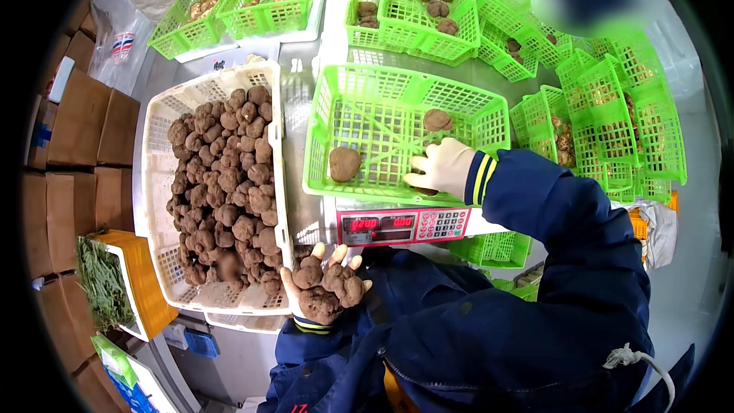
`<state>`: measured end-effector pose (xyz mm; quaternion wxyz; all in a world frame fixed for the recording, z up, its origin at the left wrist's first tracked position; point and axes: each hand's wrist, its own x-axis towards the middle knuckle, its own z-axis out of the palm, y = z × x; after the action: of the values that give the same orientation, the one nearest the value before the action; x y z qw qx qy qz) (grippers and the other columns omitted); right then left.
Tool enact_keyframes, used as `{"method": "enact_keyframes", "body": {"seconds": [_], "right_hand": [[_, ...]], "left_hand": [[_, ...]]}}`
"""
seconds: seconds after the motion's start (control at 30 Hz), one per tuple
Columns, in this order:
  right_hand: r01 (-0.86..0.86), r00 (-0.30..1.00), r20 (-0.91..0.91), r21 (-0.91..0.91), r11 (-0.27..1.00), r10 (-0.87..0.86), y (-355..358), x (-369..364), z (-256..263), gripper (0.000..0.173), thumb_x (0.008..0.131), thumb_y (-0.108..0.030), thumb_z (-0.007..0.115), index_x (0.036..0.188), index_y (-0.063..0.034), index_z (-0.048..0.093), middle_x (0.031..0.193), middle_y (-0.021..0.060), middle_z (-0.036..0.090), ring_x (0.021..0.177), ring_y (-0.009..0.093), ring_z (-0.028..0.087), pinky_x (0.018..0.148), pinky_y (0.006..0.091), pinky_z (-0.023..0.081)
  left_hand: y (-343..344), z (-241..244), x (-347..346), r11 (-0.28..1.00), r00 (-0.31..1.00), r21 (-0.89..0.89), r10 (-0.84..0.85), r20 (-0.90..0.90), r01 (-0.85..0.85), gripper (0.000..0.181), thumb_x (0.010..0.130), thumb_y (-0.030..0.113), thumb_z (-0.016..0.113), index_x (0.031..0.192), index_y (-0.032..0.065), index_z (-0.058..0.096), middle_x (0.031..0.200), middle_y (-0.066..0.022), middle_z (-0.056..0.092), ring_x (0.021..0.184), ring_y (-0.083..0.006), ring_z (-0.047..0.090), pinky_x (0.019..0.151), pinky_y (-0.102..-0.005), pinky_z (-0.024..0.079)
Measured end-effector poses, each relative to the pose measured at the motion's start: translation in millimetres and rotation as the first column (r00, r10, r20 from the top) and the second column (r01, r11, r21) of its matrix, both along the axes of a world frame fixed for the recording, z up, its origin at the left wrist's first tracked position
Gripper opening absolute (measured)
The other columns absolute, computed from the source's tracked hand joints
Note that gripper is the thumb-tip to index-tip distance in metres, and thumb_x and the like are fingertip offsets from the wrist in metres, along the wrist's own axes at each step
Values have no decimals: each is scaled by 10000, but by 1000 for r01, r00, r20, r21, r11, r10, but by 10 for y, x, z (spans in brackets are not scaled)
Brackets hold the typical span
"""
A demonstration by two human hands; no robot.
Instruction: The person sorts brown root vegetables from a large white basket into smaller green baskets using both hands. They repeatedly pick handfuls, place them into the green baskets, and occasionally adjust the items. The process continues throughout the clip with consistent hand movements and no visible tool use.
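Observation:
My left hand (pixel 324 292), in a pale glove, is palm up beside the white crate and holds several brown, knobbly truffle-like tubers (pixel 319 305). In a like glove, my right hand (pixel 444 169) reaches into a green plastic basket (pixel 407 77), its fingers around a dark tuber (pixel 425 189) partly hidden under them. A round tuber (pixel 345 164) lies at the basket's left end and another (pixel 438 120) just above my right hand. The basket sits on a red-fronted digital scale (pixel 404 226). A white plastic crate (pixel 157 126) at left holds a heap of the same tubers (pixel 229 178).
Green baskets (pixel 430 34) with tubers stand behind, and stacked ones (pixel 599 120) at right. Two more (pixel 272 14) are at back left. Cardboard boxes (pixel 74 120) and an orange crate with green sprigs (pixel 140 281) line the left side. People stand across the metal table (pixel 301 86).

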<state>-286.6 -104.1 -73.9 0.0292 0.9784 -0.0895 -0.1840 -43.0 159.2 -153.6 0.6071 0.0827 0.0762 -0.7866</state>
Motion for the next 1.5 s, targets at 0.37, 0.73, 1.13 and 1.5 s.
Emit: {"method": "enact_keyframes", "body": {"seconds": [0.37,0.73,1.13,1.5], "right_hand": [[94,984,-159,72,993,-81,-23,162,-29,384,758,-158,593,1139,-107,592,819,69,623,749,271,627,556,402,490],[28,522,-53,999,-45,-851,-235,-61,252,550,807,-102,716,1317,-45,520,1187,123,618,1006,149,603,907,312,486],[-324,339,-248,875,-360,-907,-161,-315,449,345,947,-288,512,1084,20,586,873,83,626,687,191,595,573,290,464],[-151,345,-165,962,-228,-924,-99,-172,562,296,953,-223,490,1053,34,596,864,97,623,701,193,604,588,290,484]], "left_hand": [[101,-158,44,991,748,59,-131,651,122,848,831,791,142,1422,230,378,1468,-117,380,1341,-391,337,1008,-694,244],[98,-60,-8,999,997,21,38,72,-40,825,835,786,172,1396,227,405,1463,-115,386,1337,-386,344,1005,-695,252],[150,-100,15,981,995,-185,47,-90,-63,879,838,781,123,1494,202,215,1521,-143,264,1375,-351,250,1054,-685,101],[166,83,-57,996,996,-37,80,32,-79,805,837,779,178,1403,247,388,1469,-158,337,1321,-356,321,994,-686,247]]}}
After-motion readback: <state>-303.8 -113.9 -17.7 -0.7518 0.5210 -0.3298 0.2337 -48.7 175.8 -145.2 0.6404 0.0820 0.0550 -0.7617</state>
